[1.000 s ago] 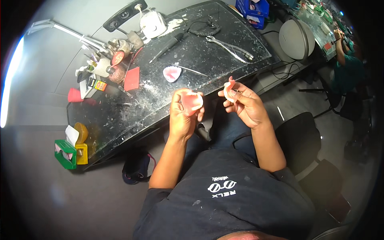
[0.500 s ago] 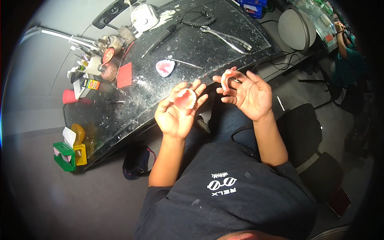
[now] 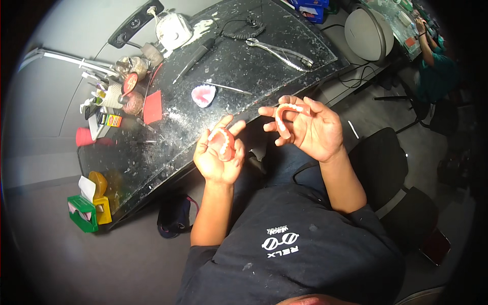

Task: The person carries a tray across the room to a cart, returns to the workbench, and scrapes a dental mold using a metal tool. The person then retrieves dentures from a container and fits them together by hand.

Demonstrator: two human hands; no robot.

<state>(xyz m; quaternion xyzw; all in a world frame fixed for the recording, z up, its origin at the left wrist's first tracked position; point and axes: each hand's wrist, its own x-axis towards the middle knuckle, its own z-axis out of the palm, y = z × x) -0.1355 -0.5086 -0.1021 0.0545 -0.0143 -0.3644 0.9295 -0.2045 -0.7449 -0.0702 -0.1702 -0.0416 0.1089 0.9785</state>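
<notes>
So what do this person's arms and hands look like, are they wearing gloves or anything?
No gloves: the left hand and right hand are bare, with no rings or watch that I can make out. Both forearms are uncovered. The person wears a dark short-sleeved T-shirt with a small white printed logo on the chest.
</notes>
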